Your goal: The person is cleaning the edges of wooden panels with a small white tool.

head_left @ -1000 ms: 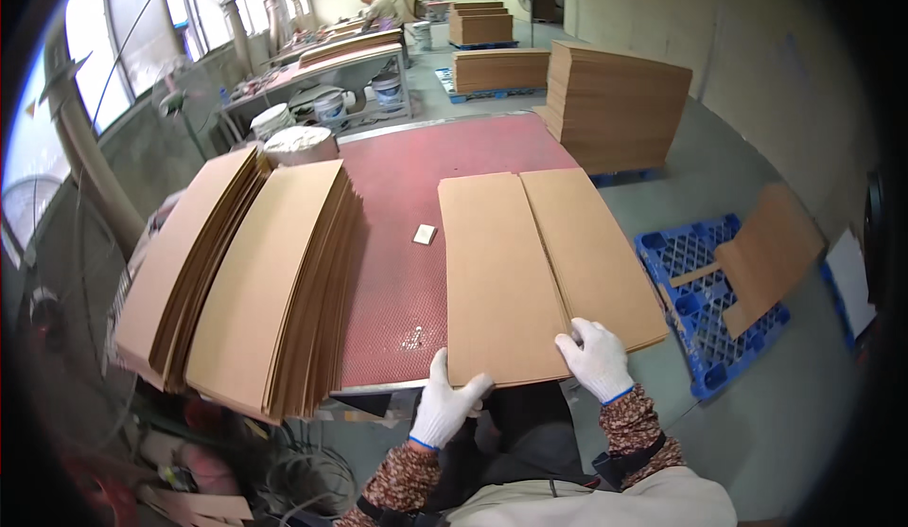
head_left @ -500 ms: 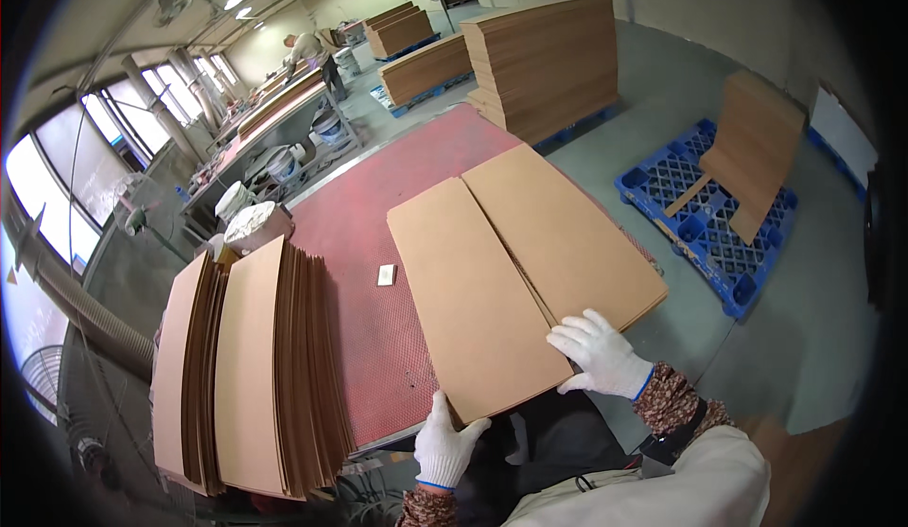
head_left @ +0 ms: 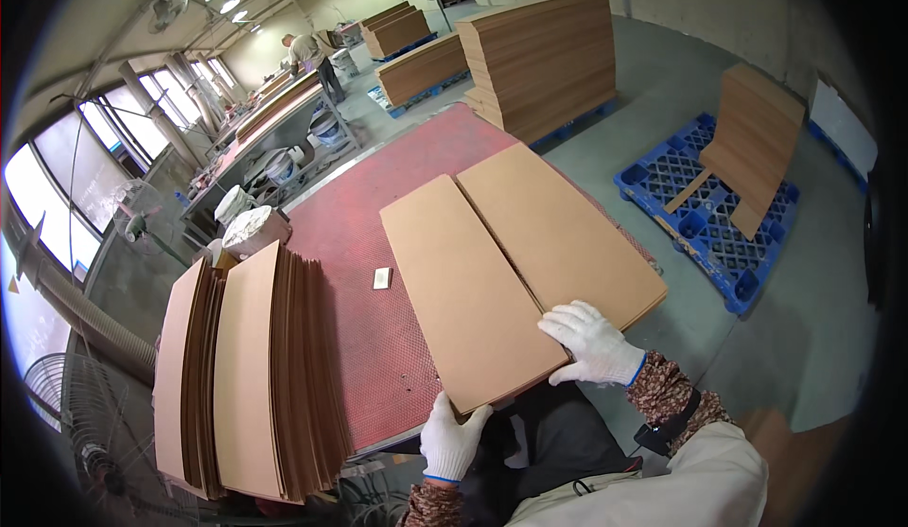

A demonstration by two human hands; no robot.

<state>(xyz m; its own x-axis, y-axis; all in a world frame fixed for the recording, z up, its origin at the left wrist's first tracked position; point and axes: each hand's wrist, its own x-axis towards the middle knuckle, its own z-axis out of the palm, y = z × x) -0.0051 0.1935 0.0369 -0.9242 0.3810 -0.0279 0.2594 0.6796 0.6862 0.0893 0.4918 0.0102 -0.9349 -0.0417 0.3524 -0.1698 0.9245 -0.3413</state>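
The left hand [head_left: 452, 440] is at the near left corner of the left panel [head_left: 468, 290], thumb and forefinger spread in a V around it; how its other fingers stand I cannot tell. The right hand [head_left: 594, 345] covers that panel's near right corner – fingers close together on top, thumb apart at the near edge. The panel lies flat on the red table [head_left: 364, 205], just beside the right panel [head_left: 567, 234], a narrow dark gap between them. Two piles [head_left: 248, 366] stand to the left, and a small pale block [head_left: 382, 278] lies between piles and panels. Farther off are a blue pallet [head_left: 686, 219], a tall stack [head_left: 549, 63] and – bent over another table – a co-worker [head_left: 307, 52].
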